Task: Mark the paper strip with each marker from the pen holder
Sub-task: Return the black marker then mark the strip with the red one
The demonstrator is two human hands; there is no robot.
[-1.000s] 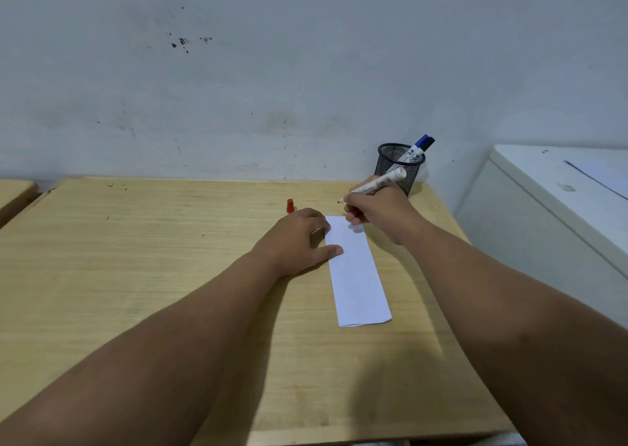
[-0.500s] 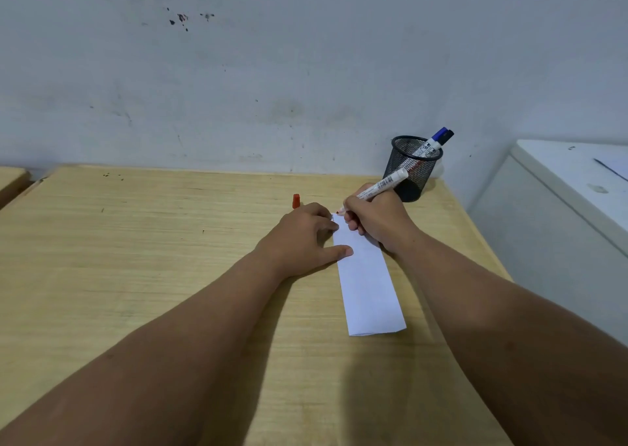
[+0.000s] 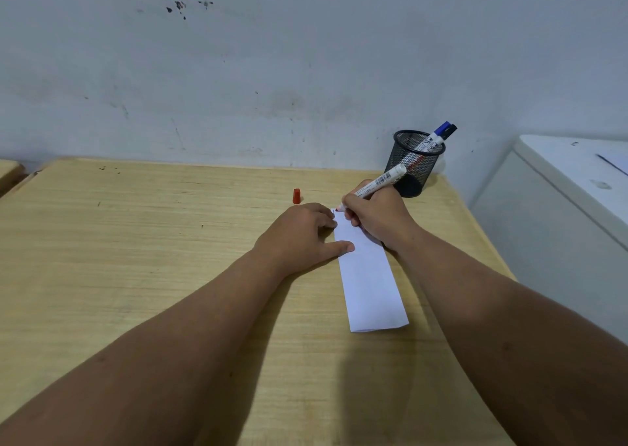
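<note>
The right hand has its fingers clenched around a white marker, gripping it low on the barrel. The red tip pokes out just past those fingers and sits at the far left corner of the paper strip; whether it is pressing on the paper is hard to tell. The barrel slants up and away from the fingers, its back end ending just in front of the pen holder.

The left hand lies palm down on the counter, grasping nothing. Its fingers are loosely curled, with their tips touching the strip's left edge close to the marker tip, and the thumb stretches onto the same edge a little nearer the person.

The strip is white and lies flat on the counter, running from between the two sets of fingers back toward the person, its near end bare and clear of both hands. The right hand's heel rests over its far right edge.

A red cap stands upright on the counter just beyond the left fingers, apart from them.

The pen holder is a black mesh cup, beyond the right fingers near the counter's far right corner. Two markers lean in it, one with a blue cap, one with a dark cap.
</note>
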